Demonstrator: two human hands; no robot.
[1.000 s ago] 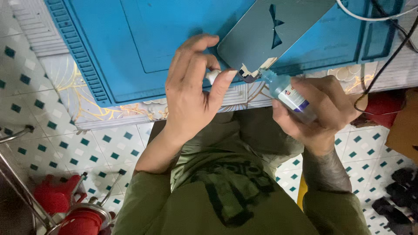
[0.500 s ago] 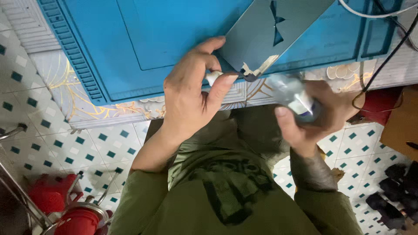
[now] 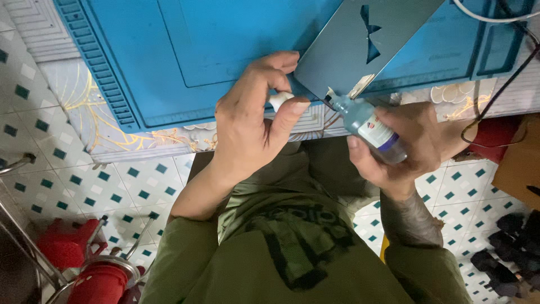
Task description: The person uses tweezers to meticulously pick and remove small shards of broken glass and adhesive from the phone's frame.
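My right hand (image 3: 408, 146) grips a small clear bottle (image 3: 368, 125) with a white and purple label, its nozzle tip pointing at the near corner of a flat dark grey device (image 3: 371, 39). The device lies on a blue work mat (image 3: 225, 45) and its corner hangs over the mat's near edge. My left hand (image 3: 253, 121) pinches a small white object (image 3: 277, 100) between thumb and fingers, right beside that same corner. A thin pale strip (image 3: 359, 85) sticks out at the device's edge near the nozzle.
The mat covers a patterned tabletop (image 3: 112, 129). A white cable (image 3: 478, 16) and a black cable (image 3: 495, 95) run at the right. Below are a tiled floor (image 3: 67, 180), red stools (image 3: 84, 264), a metal frame (image 3: 22, 247) and dark shoes (image 3: 506, 247).
My right hand has brought the bottle up and left, from a lowered, blurred position back with its nozzle at the device's corner. My left hand has stayed in its pinch.
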